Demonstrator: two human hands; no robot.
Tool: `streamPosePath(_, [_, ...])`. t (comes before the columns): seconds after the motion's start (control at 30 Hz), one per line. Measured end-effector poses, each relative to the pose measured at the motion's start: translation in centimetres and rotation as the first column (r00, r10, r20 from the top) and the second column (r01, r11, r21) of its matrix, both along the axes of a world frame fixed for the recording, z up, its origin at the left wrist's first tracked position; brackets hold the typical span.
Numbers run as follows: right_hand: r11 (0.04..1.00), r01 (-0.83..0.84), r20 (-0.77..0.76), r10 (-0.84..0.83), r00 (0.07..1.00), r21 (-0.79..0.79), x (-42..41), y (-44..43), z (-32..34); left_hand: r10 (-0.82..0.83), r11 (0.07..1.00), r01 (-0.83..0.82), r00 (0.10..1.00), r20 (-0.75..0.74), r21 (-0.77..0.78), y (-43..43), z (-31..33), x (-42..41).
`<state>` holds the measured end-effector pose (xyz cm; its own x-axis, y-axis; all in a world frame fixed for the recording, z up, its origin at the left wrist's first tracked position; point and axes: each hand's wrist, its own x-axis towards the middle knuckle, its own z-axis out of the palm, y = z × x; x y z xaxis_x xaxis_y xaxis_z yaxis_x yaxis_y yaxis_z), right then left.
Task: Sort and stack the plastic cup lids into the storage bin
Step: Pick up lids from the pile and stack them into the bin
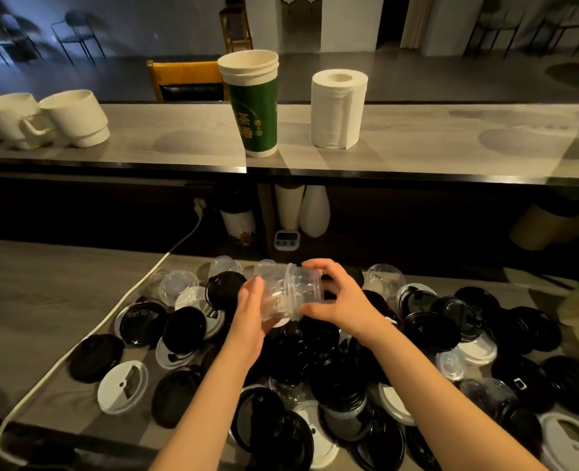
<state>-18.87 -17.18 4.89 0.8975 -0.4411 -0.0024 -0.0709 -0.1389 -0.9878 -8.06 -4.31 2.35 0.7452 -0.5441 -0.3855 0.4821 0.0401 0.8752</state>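
A grey wood-grain counter lies below a raised ledge. A wide heap of black, white and clear lids covers the counter. Nested green paper cups and a paper roll stand on the ledge. Above the heap, the left hand and right hand each curl round one end of a sideways stack of clear dome lids.

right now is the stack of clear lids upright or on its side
On its side: the stack of clear lids lies sideways, left hand holding one end, right hand the other.
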Motion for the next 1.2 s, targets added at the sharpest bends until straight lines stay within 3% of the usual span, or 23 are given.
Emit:
streamPosePath(0.1, [0.988, 0.059, 0.002, -0.06, 0.998, -0.145, 0.0, 0.4, -0.3, 0.035, 0.997, -0.043, 0.993, -0.113, -0.062, -0.6, 0.2, -0.3])
streamPosePath(0.27, [0.951, 0.069, 0.026, -0.064, 0.998, -0.303, -0.7, 0.5, -0.6, -0.017, 0.994, 0.012, 0.999, -0.045, -0.108, -0.6, 1.2, -0.6])
streamPosePath(0.37, [0.919, 0.062, 0.051, -0.045, 0.998, -0.388, -0.7, 0.8, -0.6, -0.008, 0.999, 0.009, 0.999, 0.033, -0.042, -0.6, 1.3, -0.9])
streamPosePath(0.57, [0.751, 0.03, -0.024, -0.061, 0.998, -0.659, -0.5, 1.0, -1.1, -0.034, 0.998, 0.034, 0.999, 0.001, -0.054, -1.0, 1.3, -1.7])
streamPosePath(0.77, [0.711, 0.015, -0.052, -0.072, 0.996, -0.703, -1.2, 0.7, -1.8, -0.146, 0.989, 0.147, 0.983, 0.115, 0.001, -1.6, 1.0, -2.5])
streamPosePath(0.93, [0.86, -0.077, -0.189, -0.023, 0.982, -0.504, -2.3, -1.0, -1.4, -0.021, 0.999, 0.019, 0.996, 0.091, 0.033, -1.9, 0.0, -2.1])
streamPosePath(1.07, [0.78, -0.131, -0.334, -0.105, 0.937, -0.612, -5.0, -1.0, -2.3, 0.1, 0.991, -0.106, 0.992, 0.071, 0.088, -1.1, -0.9, -1.1])
streamPosePath(1.2, [0.733, -0.368, -0.534, 0.009, 0.846, -0.572, -7.6, 0.9, -4.0, 0.132, 0.988, -0.136, 0.989, 0.061, 0.069, 0.2, -1.0, -1.1])
